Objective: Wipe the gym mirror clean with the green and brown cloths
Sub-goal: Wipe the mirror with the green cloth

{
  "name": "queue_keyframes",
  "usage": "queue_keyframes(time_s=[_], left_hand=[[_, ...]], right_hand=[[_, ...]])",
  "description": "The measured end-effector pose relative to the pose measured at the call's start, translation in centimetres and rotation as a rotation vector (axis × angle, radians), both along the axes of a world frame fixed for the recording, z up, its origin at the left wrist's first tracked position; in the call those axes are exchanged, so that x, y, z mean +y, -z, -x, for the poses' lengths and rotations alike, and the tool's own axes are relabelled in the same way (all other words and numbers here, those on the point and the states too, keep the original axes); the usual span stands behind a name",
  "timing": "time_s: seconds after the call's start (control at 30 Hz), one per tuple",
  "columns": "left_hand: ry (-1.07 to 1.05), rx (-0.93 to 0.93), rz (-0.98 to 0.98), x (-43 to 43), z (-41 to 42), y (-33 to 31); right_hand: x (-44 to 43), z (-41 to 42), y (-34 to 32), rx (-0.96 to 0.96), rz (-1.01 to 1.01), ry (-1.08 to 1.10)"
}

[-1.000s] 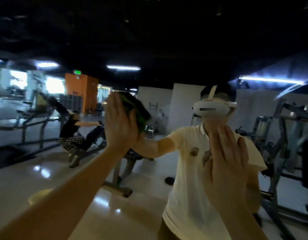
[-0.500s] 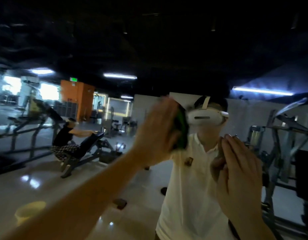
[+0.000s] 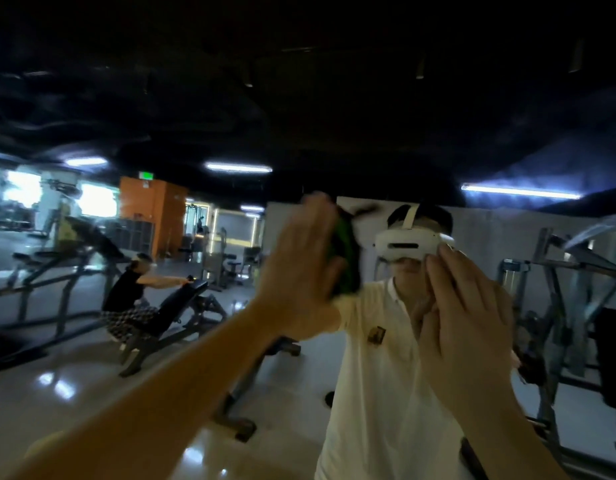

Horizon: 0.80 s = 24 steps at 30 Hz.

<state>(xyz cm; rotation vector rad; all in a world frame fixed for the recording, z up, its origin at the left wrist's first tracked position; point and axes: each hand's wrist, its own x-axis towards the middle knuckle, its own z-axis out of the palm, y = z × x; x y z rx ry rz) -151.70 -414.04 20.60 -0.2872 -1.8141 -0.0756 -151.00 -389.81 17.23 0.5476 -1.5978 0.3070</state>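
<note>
Left hand is pressing the crumpled green cloth against the big wall-mounted gym mirror. Fingers are straight and close together with the palm to the glass, and the cloth is sticking out past the hand's right edge.

Right hand is lying flat on the glass too, fingers straight and together, pointing up. The brown cloth is not showing. It is probably under that palm, but I cannot tell.

Change: a second ago the left hand was working well out to the side, over the reflected gym floor. It has been sweeping sideways toward the right hand and is now near it, with the green cloth just beside the reflected white plastic headset. The right hand has been creeping upward, and its fingertips are now reaching the level of that headset.

Reading: a sideways wiping stroke is under way, not finishing. The glass behind the left hand has likely just been covered. The glass above both hands, and out past the right hand's far side, probably still needs passes. The hands are closing in on each other, so the stroke will likely need to reverse or drop soon.
</note>
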Motion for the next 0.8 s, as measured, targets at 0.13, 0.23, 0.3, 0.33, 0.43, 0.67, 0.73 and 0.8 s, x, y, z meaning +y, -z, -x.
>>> queue_keyframes(time_s=[0.13,0.23,0.3,0.33,0.43,0.67,0.73,0.8], left_hand=[[-0.196,0.058,-0.765,-7.0,0.1,-2.2],[-0.14,0.071,-0.765,-1.0,0.3,-2.7],[-0.052,0.095,-0.467,4.9,0.1,-1.6],[-0.012,0.07,-0.256,7.1,-0.1,-0.9],[0.003,0.051,0.326,6.7,-0.5,-0.8],[-0.16,0.077,-0.852,-5.1,0.6,-6.0],[-0.103,0.103,-0.811,-0.9,0.6,-6.0],[-0.054,0.112,-0.573,4.9,0.5,-4.1]], right_hand=[[0.2,0.2,0.9,-0.002,-0.045,0.004],[0.2,0.1,0.8,-0.001,-0.041,0.005],[-0.1,-0.3,0.1,-0.002,-0.001,-0.011],[-0.2,-0.5,-0.4,-0.005,0.028,-0.021],[-0.1,-0.6,-1.6,0.005,0.081,-0.047],[1.0,-0.7,-1.4,-0.014,-0.039,-0.012],[1.7,-1.1,-1.0,-0.007,-0.067,-0.036],[2.8,-2.0,-0.3,-0.008,-0.051,-0.081]])
